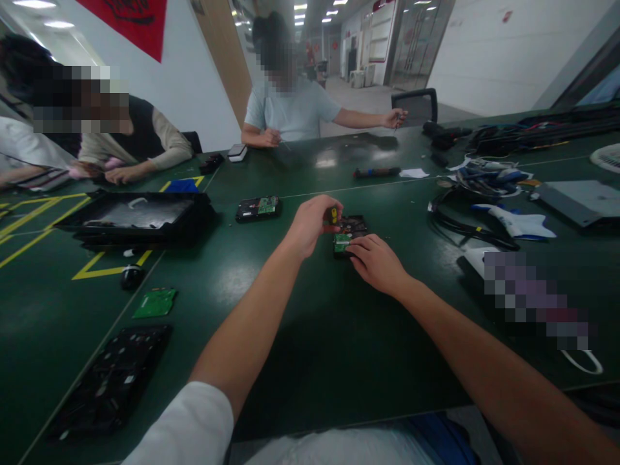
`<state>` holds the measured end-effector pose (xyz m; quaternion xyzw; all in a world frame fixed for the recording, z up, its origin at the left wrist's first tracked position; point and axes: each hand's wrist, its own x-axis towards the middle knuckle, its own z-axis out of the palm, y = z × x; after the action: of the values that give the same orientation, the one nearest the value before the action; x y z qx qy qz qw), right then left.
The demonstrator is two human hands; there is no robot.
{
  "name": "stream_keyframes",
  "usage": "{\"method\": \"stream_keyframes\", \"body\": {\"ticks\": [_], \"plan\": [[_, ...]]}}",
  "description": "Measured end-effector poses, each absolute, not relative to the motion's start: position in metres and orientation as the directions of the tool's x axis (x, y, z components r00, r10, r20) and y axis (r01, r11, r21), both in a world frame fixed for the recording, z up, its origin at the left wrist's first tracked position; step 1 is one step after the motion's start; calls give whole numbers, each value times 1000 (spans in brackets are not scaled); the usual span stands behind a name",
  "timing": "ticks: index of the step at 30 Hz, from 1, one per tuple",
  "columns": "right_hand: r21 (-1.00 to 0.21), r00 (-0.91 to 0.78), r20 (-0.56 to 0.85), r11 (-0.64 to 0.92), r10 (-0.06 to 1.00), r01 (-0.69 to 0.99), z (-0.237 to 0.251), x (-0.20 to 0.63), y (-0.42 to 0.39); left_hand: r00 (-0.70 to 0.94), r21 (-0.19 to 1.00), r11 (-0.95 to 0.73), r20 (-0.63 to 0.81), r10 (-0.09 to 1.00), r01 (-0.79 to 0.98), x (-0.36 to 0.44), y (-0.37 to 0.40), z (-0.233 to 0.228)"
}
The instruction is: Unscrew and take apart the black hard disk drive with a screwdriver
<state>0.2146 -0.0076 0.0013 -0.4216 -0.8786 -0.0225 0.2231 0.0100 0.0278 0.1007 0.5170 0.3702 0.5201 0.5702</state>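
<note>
In the head view, a hard drive with a green circuit board lies on the table in front of me. My left hand is closed around a small screwdriver with a yellow and black handle, held upright over the drive's left side. Its tip is hidden. My right hand rests against the near right part of the drive, fingertips pressed on the board and edge. A second hard drive lies apart, to the left of my hands.
A loose green board, black drive casings and a black tray are on the left. Cables, a glove-like white-blue item and a grey metal box lie right. Co-workers sit across the green table.
</note>
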Motion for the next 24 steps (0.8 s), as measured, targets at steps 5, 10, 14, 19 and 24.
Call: {"method": "stream_keyframes", "body": {"ticks": [5,10,14,19,24], "plan": [[-152,-540,423,644,728,750,0,215,-7,219,981,-40,83,972,-191,9,27,101],[-161,-535,428,644,728,748,0,215,-7,214,964,11,47,976,-264,12,27,100],[-160,-540,424,647,727,746,1,214,-7,189,977,-76,114,975,-197,11,28,99],[-150,-539,419,641,731,753,2,214,-8,169,985,-134,150,974,-106,9,27,100],[-140,-544,413,642,730,754,1,215,-8,215,969,5,51,975,-248,13,25,100]]}}
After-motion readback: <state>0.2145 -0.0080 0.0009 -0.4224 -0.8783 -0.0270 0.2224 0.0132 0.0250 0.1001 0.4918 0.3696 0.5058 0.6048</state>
